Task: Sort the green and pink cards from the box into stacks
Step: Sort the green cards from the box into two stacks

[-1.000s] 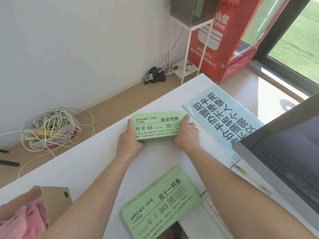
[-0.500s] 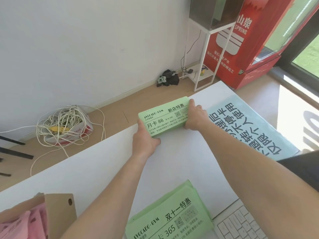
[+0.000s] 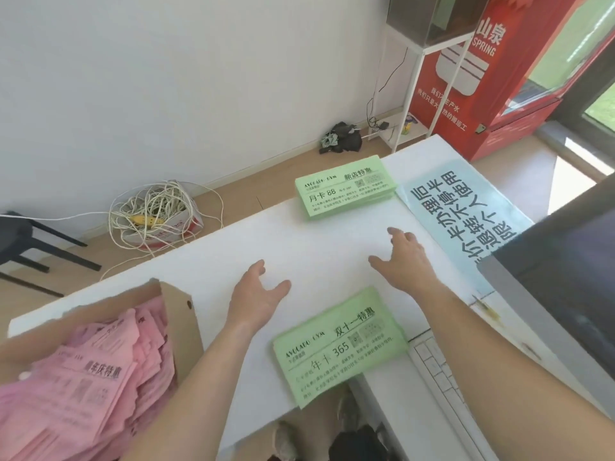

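On our white table (image 3: pixel 332 247), pink cards (image 3: pixel 83 377) fill the cardboard box (image 3: pixel 181 314) nearest us on the left, with a near green stack (image 3: pixel 339 344) to its right. Beyond, our left hand (image 3: pixel 256 294) and right hand (image 3: pixel 407 257) hover with fingers spread, holding nothing. Farthest, the far green stack (image 3: pixel 344 188) lies just beside a blue sheet (image 3: pixel 459 211).

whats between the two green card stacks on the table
In the head view, only bare white table lies between the far green stack and the near green stack; the left hand and right hand flank the gap.
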The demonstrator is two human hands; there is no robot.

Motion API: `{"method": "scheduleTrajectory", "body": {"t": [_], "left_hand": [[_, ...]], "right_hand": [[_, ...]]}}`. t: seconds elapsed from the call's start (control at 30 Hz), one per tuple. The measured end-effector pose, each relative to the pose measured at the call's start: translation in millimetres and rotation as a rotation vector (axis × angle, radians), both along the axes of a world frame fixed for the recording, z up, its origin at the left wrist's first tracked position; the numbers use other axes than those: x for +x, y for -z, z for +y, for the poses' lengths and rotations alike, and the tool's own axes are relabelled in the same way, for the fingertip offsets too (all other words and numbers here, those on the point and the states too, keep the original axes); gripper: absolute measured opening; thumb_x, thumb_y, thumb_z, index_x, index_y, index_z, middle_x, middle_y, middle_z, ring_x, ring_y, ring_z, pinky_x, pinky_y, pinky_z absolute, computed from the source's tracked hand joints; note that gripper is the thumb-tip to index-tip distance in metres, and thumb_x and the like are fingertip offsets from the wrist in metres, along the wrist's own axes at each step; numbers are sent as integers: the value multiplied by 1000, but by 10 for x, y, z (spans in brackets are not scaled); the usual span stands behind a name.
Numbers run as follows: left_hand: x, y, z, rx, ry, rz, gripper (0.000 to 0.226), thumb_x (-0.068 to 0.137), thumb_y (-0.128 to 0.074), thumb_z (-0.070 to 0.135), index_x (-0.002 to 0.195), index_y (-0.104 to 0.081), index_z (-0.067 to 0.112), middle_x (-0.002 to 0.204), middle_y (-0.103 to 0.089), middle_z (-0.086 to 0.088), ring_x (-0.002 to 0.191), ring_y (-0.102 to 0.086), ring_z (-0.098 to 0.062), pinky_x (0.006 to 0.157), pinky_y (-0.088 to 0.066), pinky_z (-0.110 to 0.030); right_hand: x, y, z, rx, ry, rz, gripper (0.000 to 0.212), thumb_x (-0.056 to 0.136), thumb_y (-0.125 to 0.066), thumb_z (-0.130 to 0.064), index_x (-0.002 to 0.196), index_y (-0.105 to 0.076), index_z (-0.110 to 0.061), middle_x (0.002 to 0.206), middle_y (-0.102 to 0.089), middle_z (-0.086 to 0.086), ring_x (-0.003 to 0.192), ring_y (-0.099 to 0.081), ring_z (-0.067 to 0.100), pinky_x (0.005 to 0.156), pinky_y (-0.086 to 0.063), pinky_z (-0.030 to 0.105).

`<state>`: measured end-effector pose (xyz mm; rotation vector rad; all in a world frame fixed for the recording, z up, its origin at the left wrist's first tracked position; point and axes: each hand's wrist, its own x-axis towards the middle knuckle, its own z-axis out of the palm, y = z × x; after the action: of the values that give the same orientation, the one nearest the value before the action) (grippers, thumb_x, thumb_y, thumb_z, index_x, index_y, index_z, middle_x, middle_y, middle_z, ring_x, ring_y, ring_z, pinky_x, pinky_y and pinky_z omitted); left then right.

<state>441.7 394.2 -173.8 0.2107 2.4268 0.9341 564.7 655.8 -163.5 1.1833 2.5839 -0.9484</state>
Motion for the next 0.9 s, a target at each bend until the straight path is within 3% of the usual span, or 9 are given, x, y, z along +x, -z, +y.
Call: {"method": "scheduleTrajectory", "body": {"t": [0.07, 0.17, 0.27, 0.37, 0.57, 0.73, 0.9], "left_hand": [[260, -48, -221, -11, 10, -17, 85, 84, -71, 53, 153, -33, 20, 150, -48, 1, 135, -46, -21, 110, -39, -42], [646, -104, -449, -23, 26, -61, 103, 75, -70, 67, 156, -25, 21, 152, -44, 0, 137, -44, -23, 110, -40, -45], [970, -108, -609, -80, 76, -95, 131, 59, -73, 77, 159, -9, 22, 155, -37, -5, 142, -37, -25, 112, -38, -46], [1253, -65, -701, -165, 207, -41, 142, 56, -81, 68, 159, 6, 21, 153, -33, -9, 142, -32, -29, 112, -36, -45], [1627, 126, -682, -362, 477, 179, 141, 62, -77, 63, 155, 20, 21, 154, -20, -14, 134, -28, -32, 109, -38, -41], [1599, 239, -615, -298, 398, 271, 115, 79, -76, 38, 158, 6, 21, 146, -28, -14, 127, -35, -28, 101, -44, -38], [1351, 249, -457, -328, 398, 299, 101, 84, -72, 41, 159, -6, 22, 150, -30, -15, 128, -39, -29, 101, -43, -38]], "right_hand": [[301, -58, -173, -115, -74, -44, 82, 89, -67, -53, 155, -31, -22, 150, -41, 7, 133, -47, 28, 107, -44, 48], [614, -199, -374, -237, -153, -124, 112, 74, -78, -65, 160, -17, -28, 157, -35, 4, 137, -45, 27, 109, -42, 48], [786, -244, -559, -153, -281, -322, 145, 58, -88, -62, 160, 9, -32, 160, -28, 9, 141, -41, 32, 109, -43, 50], [856, -172, -768, 17, -381, -453, 158, 54, -90, -59, 155, 28, -29, 152, -36, 15, 135, -46, 35, 106, -44, 50], [898, 46, -1145, 271, -380, -452, 147, 65, -88, -42, 154, 28, -21, 140, -39, 19, 123, -47, 38, 98, -46, 48], [837, 109, -1132, 227, -316, -420, 143, 67, -88, -33, 156, 23, -18, 138, -39, 20, 122, -47, 40, 98, -46, 48], [693, 151, -974, 240, -276, -347, 133, 69, -83, -33, 158, 13, -16, 139, -41, 18, 121, -47, 38, 96, -46, 46]]}}
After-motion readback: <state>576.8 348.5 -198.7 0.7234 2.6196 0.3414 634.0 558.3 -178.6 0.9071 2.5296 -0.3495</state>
